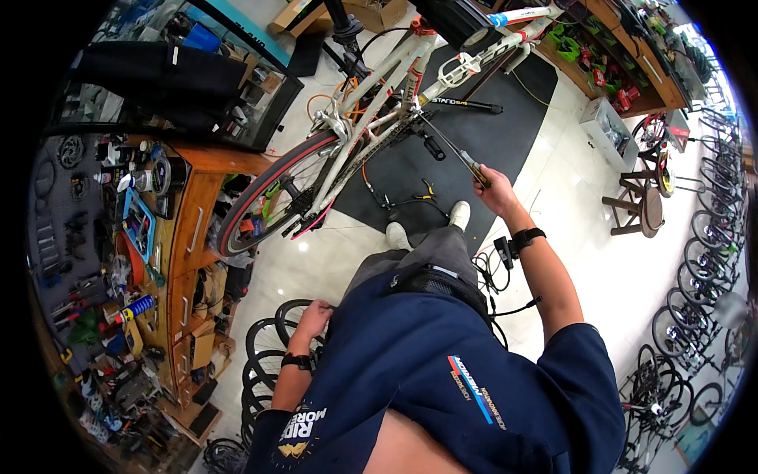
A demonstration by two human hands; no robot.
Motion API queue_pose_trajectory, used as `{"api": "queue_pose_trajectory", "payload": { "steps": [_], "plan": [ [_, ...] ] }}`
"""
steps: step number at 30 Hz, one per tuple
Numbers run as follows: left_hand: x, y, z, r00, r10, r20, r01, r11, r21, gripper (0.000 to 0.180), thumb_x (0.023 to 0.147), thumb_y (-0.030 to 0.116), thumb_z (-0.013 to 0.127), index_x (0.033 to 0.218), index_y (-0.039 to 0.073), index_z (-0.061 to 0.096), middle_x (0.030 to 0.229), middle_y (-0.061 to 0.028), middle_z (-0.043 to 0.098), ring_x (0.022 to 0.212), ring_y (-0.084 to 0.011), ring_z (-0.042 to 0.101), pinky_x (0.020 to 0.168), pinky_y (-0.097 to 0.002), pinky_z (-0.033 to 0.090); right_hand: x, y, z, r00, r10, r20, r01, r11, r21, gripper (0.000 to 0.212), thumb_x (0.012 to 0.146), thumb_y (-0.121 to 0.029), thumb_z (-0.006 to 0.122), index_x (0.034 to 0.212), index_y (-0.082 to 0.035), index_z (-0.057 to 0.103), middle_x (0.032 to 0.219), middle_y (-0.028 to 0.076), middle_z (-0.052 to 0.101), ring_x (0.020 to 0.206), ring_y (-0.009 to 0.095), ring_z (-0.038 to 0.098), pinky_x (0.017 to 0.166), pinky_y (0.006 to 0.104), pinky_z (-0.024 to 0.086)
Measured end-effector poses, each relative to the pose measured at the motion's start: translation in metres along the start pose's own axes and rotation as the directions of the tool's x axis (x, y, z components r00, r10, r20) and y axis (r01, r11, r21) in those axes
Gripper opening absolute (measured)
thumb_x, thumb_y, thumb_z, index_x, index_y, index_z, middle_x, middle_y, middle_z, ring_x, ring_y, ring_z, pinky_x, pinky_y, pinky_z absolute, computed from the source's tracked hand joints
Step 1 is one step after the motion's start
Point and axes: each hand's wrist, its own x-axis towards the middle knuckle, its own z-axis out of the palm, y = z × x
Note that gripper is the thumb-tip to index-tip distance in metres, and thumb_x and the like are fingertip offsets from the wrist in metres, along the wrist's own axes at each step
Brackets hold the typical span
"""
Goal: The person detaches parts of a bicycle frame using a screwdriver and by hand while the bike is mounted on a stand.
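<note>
My right hand (495, 192) is closed around the yellow-and-black handle of a long screwdriver (452, 145). Its thin shaft points up and left, to the crank area of a white road bicycle (388, 95). Whether the tip touches the frame is too small to tell. The bicycle is held raised on a black repair stand (466, 105), its red-edged rear wheel (260, 186) toward the left. Down by my left hip, my left hand (316, 318) has its fingers curled in, and anything between them is hidden.
A black mat (489, 150) lies under the bicycle, with yellow-handled pliers (426, 190) near my shoes. To the left stands a wooden workbench (193, 229) crowded with tools. A wooden stool (649, 212) and a grey box (608, 130) are at the right. Rows of bicycles (671, 324) line the right wall.
</note>
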Motion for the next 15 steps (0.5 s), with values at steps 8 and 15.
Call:
{"api": "queue_pose_trajectory", "payload": {
  "steps": [8, 15],
  "plan": [
    [-0.006, -0.008, 0.022, 1.0, -0.012, 0.018, 0.013, 0.994, -0.113, 0.034, 0.086, 0.018, 0.062, 0.112, -0.001, 0.055, 0.095, -0.0163, 0.067, 0.083, -0.0252, 0.065, 0.072, -0.0338, 0.05, -0.003, 0.001, 0.005, 0.988, -0.121, -0.096, 0.117, 0.992, -0.05, 0.023, 0.094, -0.016, 0.056, 0.108, 0.001, 0.052, 0.09, 0.006, 0.054, 0.075, 0.015, 0.05, 0.067, 0.0291, 0.044],
    [0.026, -0.079, 0.073, 0.988, 0.141, -0.06, -0.15, 0.972, -0.178, 0.029, 0.085, 0.018, 0.06, 0.107, -0.001, 0.057, 0.088, -0.0174, 0.066, 0.082, -0.0254, 0.065, 0.071, -0.0344, 0.05, -0.007, -0.003, 0.011, 0.995, -0.064, -0.074, 0.046, 0.973, -0.225, 0.026, 0.098, -0.024, 0.049, 0.106, 0.0, 0.052, 0.086, 0.008, 0.055, 0.071, 0.016, 0.051, 0.065, 0.0302, 0.044]
  ]
}}
